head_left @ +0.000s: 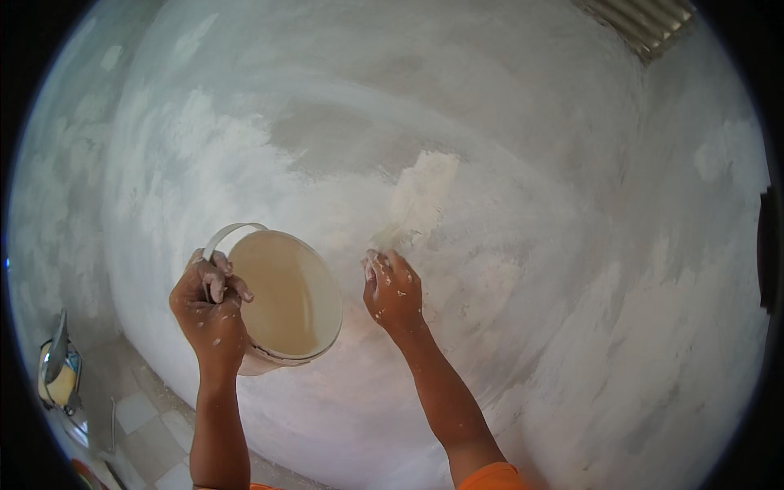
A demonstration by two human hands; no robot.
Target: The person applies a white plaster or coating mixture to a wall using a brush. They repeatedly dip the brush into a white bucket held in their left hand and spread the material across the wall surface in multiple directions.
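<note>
My left hand (211, 306) grips the handle of a pale plastic bucket (290, 294), which has a smooth beige mixture or coating inside and hangs tilted in front of the wall. My fingers are flecked with white material. My right hand (394, 294) holds a scraper (382, 240), its pale blade against the mottled grey-white wall (318, 131) at the lower end of a fresh cream-coloured patch (425, 184). The scraper's handle is mostly hidden inside my fingers.
A tiled floor (139, 416) shows at lower left, with a cream and metal object (57, 384) near the side wall. Corrugated sheeting (633, 24) is at upper right. A dark edge (766, 249) stands at the far right. Walls meet in corners on both sides.
</note>
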